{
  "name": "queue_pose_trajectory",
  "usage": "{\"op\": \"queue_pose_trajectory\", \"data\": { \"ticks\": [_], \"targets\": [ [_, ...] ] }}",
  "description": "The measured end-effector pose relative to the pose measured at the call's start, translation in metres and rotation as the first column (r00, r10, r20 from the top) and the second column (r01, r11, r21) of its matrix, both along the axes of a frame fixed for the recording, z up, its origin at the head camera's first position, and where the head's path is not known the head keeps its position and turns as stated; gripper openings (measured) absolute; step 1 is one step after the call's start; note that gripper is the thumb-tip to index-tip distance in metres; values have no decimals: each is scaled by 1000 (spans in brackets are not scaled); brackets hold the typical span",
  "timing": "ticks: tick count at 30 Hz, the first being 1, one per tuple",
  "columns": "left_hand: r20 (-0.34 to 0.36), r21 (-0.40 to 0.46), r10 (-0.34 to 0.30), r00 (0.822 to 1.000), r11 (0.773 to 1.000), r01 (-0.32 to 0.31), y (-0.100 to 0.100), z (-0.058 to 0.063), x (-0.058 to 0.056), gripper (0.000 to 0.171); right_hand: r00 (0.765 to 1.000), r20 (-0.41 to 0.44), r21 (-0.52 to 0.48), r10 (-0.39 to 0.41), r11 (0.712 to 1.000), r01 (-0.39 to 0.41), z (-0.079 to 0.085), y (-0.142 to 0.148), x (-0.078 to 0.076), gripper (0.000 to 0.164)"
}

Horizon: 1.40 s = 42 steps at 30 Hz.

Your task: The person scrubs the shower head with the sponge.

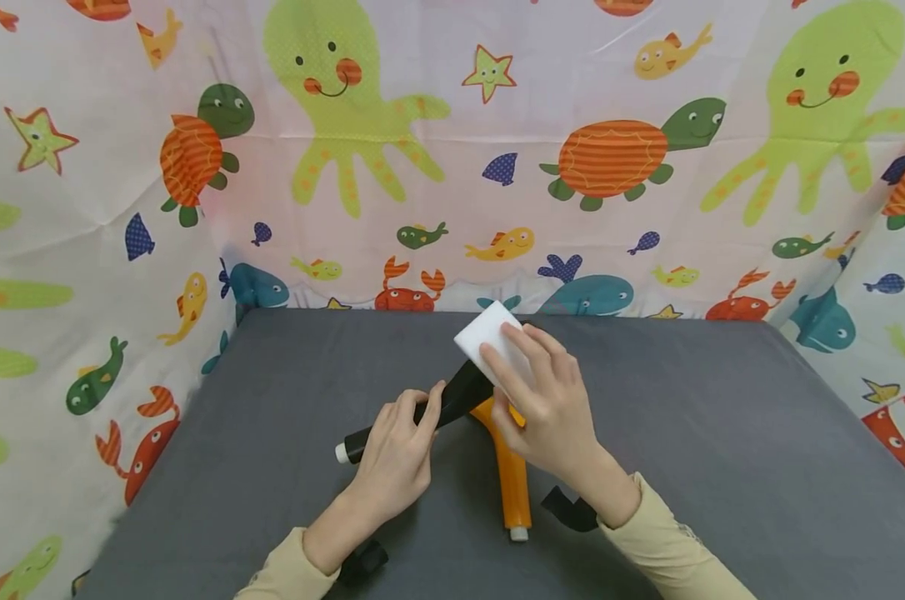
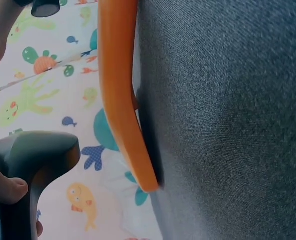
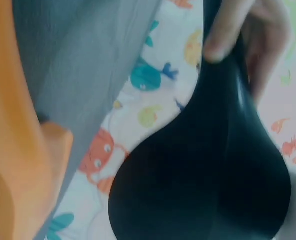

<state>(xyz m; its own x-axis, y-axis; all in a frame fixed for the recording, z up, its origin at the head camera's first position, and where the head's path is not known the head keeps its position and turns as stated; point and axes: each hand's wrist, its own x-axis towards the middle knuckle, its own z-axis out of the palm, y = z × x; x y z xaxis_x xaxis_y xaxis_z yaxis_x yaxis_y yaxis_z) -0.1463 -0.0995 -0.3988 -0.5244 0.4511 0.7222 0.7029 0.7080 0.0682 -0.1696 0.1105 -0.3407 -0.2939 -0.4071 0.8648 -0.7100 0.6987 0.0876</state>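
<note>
- Head view: the left-hand grip (image 1: 396, 454) is wrapped around the handle of a black tool (image 1: 467, 390), so yeah, it's holding something.
- The tool sits on a slant, white tip (image 1: 341, 453) sticking out on the near left, wide end toward the far right.
- The right-hand grip (image 1: 550, 408) is holding a white block (image 1: 486, 329), fingers spread over one face. The block is right by the tool's wide end; can't tell if they're actually touching.
- Tight spot in the middle tbh: both hands, tool and block are bunched together, just a short stretch between them.
- An orange tool (image 1: 511, 479) lies on the grey worktop (image 1: 722, 417), thinner end toward the person. In the head view its far end is partly hidden by the right hand.
- Left wrist cam shows the black tool well apart from the orange one, up off the surface.
- Edges: in the head view the block's top corner overlaps the far edge, where the sea-animal curtain (image 1: 452, 192) begins.
- Side edges are well away from both hands, with broad grey stretches to move in left and right.
</note>
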Motion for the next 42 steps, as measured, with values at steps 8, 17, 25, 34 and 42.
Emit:
{"op": "queue_pose_trajectory", "data": {
  "ticks": [8, 17, 25, 34, 42],
  "targets": [
    [-12, 20, 4, 1000, 1000, -4, 3, 2, 3, 60, 993, 53, -106, -108, 988, 113, 2, 5, -4, 41],
    [-19, 18, 27, 999, 999, -27, 4, -2, 0, 58, 998, -9, 18, -60, 998, 60, -3, -5, -2, 42],
    [-39, 33, 38, 999, 999, -36, 3, -3, -1, 51, 997, -55, 63, -45, 997, 49, -10, -17, 2, 39],
    [-43, 30, 53, 998, 998, -52, 3, -4, -3, 54, 986, -144, 104, -82, 990, 97, -13, -23, -6, 36],
    [-40, 22, 53, 998, 998, -52, 2, -6, -4, 49, 974, -218, 201, -69, 973, 114, -25, -29, -1, 38]
  ]
}}
